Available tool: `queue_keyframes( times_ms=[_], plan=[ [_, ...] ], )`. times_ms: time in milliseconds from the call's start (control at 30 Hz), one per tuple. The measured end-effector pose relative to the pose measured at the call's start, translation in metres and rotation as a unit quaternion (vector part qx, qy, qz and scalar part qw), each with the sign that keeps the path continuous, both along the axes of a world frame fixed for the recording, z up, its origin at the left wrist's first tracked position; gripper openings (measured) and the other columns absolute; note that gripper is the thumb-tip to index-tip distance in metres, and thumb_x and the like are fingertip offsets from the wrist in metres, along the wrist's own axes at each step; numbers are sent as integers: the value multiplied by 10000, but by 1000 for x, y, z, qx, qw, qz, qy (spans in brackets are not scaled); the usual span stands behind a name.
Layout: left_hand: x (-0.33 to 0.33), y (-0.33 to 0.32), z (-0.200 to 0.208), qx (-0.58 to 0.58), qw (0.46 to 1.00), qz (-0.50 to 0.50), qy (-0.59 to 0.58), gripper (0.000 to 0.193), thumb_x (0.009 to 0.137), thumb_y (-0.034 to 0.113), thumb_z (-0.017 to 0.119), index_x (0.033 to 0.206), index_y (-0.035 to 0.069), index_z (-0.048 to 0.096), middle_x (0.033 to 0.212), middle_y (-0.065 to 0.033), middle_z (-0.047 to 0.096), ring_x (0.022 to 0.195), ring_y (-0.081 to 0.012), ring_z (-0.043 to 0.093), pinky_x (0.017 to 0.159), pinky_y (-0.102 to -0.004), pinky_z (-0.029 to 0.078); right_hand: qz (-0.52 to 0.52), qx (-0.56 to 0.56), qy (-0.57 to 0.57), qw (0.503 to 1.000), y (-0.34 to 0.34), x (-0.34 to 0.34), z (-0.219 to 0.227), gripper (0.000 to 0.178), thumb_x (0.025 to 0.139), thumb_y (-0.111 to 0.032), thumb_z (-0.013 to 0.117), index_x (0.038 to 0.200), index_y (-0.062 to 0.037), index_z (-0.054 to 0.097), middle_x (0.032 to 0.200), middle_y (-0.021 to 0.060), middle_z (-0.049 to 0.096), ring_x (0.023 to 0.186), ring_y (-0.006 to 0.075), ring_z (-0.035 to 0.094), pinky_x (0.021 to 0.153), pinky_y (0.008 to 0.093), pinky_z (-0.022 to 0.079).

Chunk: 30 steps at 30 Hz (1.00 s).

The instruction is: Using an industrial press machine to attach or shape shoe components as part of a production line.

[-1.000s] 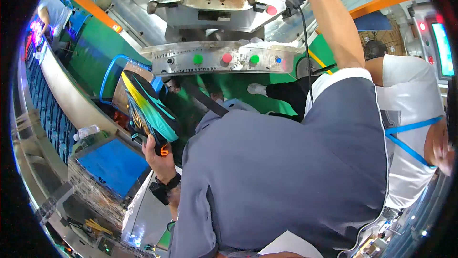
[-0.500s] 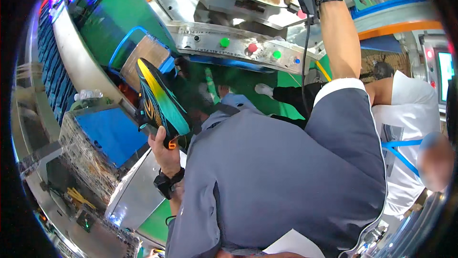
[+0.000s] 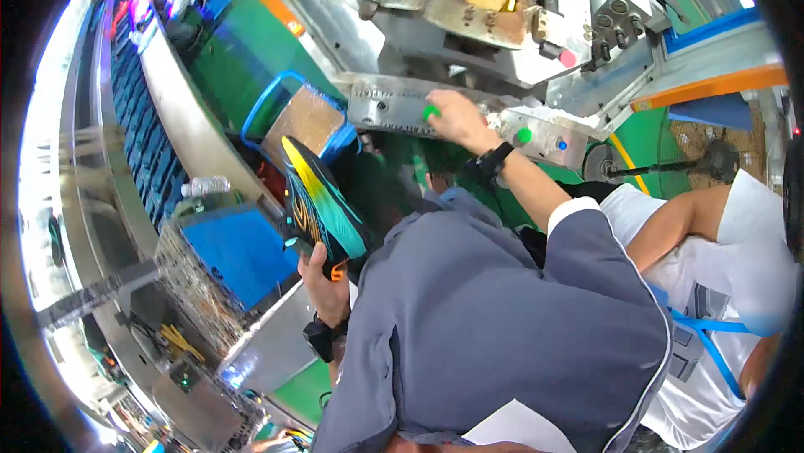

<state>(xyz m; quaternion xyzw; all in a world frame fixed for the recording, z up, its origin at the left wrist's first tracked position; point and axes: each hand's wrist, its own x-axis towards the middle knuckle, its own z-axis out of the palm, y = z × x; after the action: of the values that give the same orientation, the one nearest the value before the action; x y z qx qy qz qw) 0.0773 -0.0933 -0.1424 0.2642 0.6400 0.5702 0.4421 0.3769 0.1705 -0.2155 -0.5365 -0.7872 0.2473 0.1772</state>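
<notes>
"Where's the right hand point(image 3: 461, 120) reaching?"
"It's touching the left green button point(image 3: 431, 111) on the panel point(image 3: 404, 100)."
"And the left hand point(image 3: 327, 290)?"
"It's holding a shoe point(image 3: 323, 202), left of the panel and nearer the wearer."
"Beyond the panel?"
"A machine point(image 3: 473, 24) is standing there; a person in white point(image 3: 712, 265) is showing to the panel's right."
</notes>
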Motion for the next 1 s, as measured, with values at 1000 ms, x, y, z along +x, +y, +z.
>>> queue_keyframes(
  times_ms=[1000],
  plan=[
    [64, 70, 41, 6, 973, 69, -220, 203, 882, 209, 640, 1051, 98, 629, 1008, -29, 679, 920, -181, 638, 745, -351, 490, 41, 151, 60, 986, -3, 6, -28, 215, 768, -165, 644, 891, -1, 578, 982, 183, 608, 978, 382, 588, 848, 467, 483]
  ],
)
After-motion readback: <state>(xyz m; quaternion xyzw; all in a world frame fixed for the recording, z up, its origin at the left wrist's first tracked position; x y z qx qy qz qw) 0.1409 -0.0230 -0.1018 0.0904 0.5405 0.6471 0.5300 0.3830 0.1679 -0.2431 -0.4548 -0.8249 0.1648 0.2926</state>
